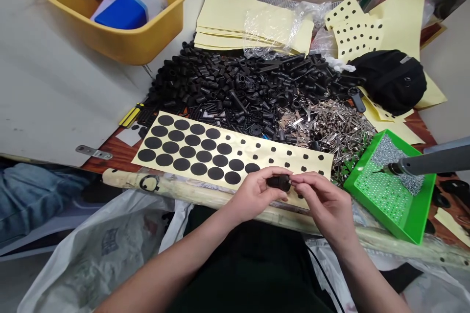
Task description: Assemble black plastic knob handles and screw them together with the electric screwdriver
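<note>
Two bare hands close together near the middle of the table. Left hand (253,193) on the left, right hand (325,205) on the right. Between them, a small black part (279,183), with a bit of shiny metal at its right end. Fingers and thumbs of both hands pinched tight around it, no wide gap, just a narrow hold on the small thing. Left hand on the left end, right hand at the metal end. Both hands up off the table, probably for a good close look and a steady hold.

Just past the hands, a yellow sheet of black dots (257,149), big dots on the left, small dots on the right. Farther back, a big pile of black plastic bits (235,88), and beside it on the right, a pile of silver metal bits (323,124). Both piles in easy reach, maybe on purpose. On the right, a green tray (414,225) full of little holes, with a gray tool (433,161) poking in over it. Far left, a yellow tub (110,34). Far right, a black bag (389,80).
</note>
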The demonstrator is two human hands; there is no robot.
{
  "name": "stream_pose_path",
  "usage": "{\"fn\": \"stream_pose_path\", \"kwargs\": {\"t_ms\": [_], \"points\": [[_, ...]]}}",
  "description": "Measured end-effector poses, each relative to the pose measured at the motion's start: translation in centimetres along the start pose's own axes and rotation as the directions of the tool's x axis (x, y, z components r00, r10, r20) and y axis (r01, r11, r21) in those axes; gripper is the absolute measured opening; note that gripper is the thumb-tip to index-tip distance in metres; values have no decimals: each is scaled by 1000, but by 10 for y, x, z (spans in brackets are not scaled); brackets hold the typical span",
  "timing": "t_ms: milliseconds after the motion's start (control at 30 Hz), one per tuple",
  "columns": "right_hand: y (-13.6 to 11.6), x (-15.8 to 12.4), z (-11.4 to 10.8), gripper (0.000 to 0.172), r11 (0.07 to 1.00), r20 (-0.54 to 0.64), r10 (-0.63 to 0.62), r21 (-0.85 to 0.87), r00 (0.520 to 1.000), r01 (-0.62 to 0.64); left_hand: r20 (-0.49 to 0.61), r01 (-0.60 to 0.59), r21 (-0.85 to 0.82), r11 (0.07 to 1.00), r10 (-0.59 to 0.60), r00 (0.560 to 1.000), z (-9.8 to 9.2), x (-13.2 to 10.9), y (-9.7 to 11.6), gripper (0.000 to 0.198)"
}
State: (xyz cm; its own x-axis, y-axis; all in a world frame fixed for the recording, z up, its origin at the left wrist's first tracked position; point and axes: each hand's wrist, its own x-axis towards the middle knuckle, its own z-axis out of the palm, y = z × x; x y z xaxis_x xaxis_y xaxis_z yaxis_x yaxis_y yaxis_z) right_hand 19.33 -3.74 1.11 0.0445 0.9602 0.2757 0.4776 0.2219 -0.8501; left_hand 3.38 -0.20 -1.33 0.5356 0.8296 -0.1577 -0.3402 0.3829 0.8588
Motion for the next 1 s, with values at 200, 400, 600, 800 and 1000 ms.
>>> {"fn": "stream_pose_path", "kwargs": {"t_ms": [200,400,600,800,1000], "points": [[-1,0,4,4,999,-20,-5,-40,1000,5,20,1,22,1000,-1,1000,1,0,2,34],[0,1,5,2,1000,-12,31,-3,999,-31,43,19,13,1000,-20,999,-2,1,0,33],[0,2,2,7,992,34,100,68,994,-102,106,21,-20,1000,-19,994,-7,2,0,33],[-3,3,2,7,996,34,74,48,997,-75,140,2,-26,1000,1,990,-9,2,1,32],[-3,3,2,8,997,43,60,52,997,-62,150,13,-46,999,-6,989,-10,3,0,27]]}}
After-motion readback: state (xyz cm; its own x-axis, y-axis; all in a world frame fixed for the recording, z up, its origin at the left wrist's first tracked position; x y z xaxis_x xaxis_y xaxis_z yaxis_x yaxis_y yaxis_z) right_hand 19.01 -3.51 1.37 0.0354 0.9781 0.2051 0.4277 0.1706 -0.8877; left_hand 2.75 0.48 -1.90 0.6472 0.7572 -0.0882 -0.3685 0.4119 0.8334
